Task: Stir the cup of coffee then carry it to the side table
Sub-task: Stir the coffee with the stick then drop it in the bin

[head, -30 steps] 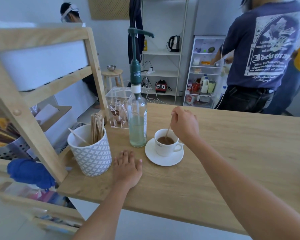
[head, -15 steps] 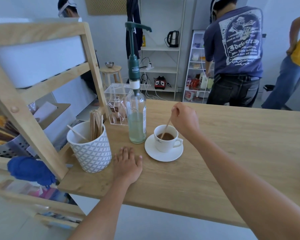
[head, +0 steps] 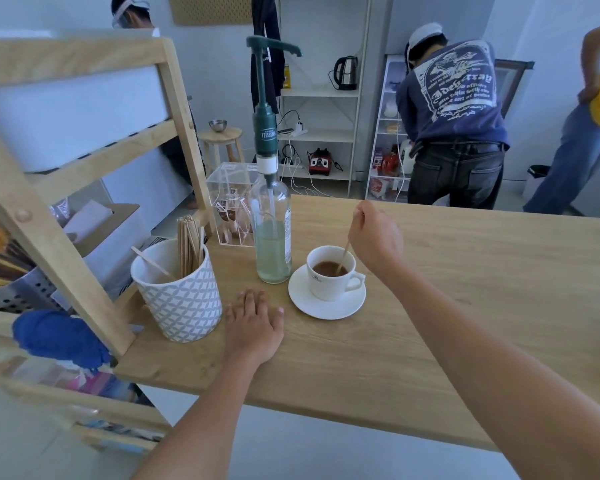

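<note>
A white cup of brown coffee [head: 329, 271] stands on a white saucer [head: 326, 306] on the wooden table [head: 465, 306], its handle pointing right. My right hand [head: 374, 237] hovers just right of and above the cup, fingers pinched on a thin wooden stir stick [head: 345, 252] whose lower end dips into the coffee. My left hand [head: 253, 323] lies flat on the table, palm down and fingers spread, to the front left of the saucer. A small round wooden stool [head: 220, 136] with a metal bowl on it stands far back on the left.
A glass bottle with a green pump [head: 271, 233] stands just left of the cup. A patterned pot of wooden sticks [head: 181, 292] and a clear acrylic box [head: 229, 202] sit further left, against a wooden shelf frame [head: 66, 258]. Two people [head: 458, 133] stand beyond the table by white shelves.
The stick's tip has shifted from the cup's left side to its right side as my right hand moved a little right. My left hand stays flat. The person behind has stepped away.
</note>
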`<control>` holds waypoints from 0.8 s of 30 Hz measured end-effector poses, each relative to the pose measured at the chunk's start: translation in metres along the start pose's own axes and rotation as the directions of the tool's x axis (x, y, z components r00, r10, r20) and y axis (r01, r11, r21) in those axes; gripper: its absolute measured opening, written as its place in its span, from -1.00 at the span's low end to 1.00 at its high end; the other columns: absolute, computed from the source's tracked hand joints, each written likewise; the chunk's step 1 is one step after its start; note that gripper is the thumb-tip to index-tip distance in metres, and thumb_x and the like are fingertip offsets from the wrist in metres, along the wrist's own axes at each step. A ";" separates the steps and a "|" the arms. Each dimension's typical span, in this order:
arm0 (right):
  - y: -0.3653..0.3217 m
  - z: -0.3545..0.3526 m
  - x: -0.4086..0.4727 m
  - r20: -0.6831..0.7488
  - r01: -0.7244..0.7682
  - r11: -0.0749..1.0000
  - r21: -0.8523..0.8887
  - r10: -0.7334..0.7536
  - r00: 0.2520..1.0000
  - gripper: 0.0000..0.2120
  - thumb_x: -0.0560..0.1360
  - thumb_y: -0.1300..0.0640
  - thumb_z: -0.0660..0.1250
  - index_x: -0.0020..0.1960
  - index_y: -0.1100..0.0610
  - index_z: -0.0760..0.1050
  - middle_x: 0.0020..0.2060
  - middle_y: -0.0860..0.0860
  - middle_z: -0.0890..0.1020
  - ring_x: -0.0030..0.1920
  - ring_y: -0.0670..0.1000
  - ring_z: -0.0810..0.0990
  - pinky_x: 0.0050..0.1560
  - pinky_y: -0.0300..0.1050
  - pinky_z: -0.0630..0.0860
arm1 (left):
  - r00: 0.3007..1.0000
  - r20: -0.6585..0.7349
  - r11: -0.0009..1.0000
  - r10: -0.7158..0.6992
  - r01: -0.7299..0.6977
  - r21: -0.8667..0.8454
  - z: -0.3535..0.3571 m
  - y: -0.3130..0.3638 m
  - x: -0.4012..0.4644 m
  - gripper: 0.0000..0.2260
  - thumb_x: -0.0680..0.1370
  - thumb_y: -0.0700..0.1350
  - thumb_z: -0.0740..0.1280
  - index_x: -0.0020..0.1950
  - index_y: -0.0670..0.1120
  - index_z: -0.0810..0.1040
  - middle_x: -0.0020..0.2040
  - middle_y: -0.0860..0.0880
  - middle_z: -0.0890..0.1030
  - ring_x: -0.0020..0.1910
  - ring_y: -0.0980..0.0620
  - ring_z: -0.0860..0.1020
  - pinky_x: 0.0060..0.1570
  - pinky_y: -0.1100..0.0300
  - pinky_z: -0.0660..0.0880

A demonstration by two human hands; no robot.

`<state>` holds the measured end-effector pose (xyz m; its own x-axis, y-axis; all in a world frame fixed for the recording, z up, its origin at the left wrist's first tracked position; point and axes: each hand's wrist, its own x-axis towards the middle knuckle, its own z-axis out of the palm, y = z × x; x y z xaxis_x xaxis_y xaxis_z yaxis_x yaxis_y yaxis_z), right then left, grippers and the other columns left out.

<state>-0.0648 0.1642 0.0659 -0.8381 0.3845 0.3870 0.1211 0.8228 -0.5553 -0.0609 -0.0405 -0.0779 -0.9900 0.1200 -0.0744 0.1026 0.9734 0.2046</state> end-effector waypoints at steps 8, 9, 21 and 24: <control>0.001 0.005 0.000 0.057 0.018 0.990 0.138 -0.026 0.998 -0.74 0.60 0.17 0.02 0.05 0.22 0.47 -0.11 0.18 0.62 0.03 0.17 0.49 -0.07 0.04 0.45 | 1.000 -0.005 1.000 -0.001 0.001 0.014 0.000 0.000 -0.001 -0.42 0.63 0.18 -0.15 0.60 -0.06 -0.01 0.61 -0.09 -0.03 0.58 -0.08 -0.13 0.52 -0.09 -0.19; 0.003 0.006 0.000 0.063 0.022 0.990 0.139 -0.031 0.998 -0.73 0.60 0.17 0.01 0.03 0.22 0.46 -0.13 0.18 0.61 0.01 0.17 0.49 -0.11 0.03 0.44 | 1.000 -0.004 1.000 -0.002 0.002 0.014 0.000 0.000 0.000 -0.42 0.63 0.18 -0.15 0.60 -0.05 -0.01 0.61 -0.09 -0.03 0.58 -0.08 -0.13 0.52 -0.08 -0.19; 0.020 -0.003 0.005 0.105 -0.091 0.950 0.300 0.062 0.993 -0.74 0.59 0.18 0.04 0.06 0.23 0.48 -0.14 0.11 0.57 -0.16 0.07 0.49 -0.15 -0.01 0.48 | 1.000 0.002 1.000 -0.006 0.006 0.021 0.001 0.001 0.001 -0.42 0.62 0.18 -0.15 0.60 -0.04 -0.02 0.61 -0.08 -0.03 0.58 -0.06 -0.12 0.52 -0.05 -0.20; 0.031 -0.006 0.009 0.037 -0.225 0.870 0.438 0.233 0.972 -0.76 0.57 0.18 -0.01 0.00 0.19 0.44 -0.14 0.12 0.56 -0.20 0.04 0.45 -0.30 -0.10 0.38 | 1.000 -0.002 1.000 -0.009 0.009 0.012 0.000 0.001 0.001 -0.42 0.62 0.18 -0.14 0.60 -0.04 0.00 0.60 -0.08 -0.02 0.58 -0.06 -0.11 0.53 -0.05 -0.19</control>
<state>-0.0651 0.1957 0.0564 -0.8058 0.5500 0.2195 0.0610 0.4458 -0.8930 -0.0621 -0.0399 -0.0776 -0.9911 0.1109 -0.0738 0.0950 0.9768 0.1918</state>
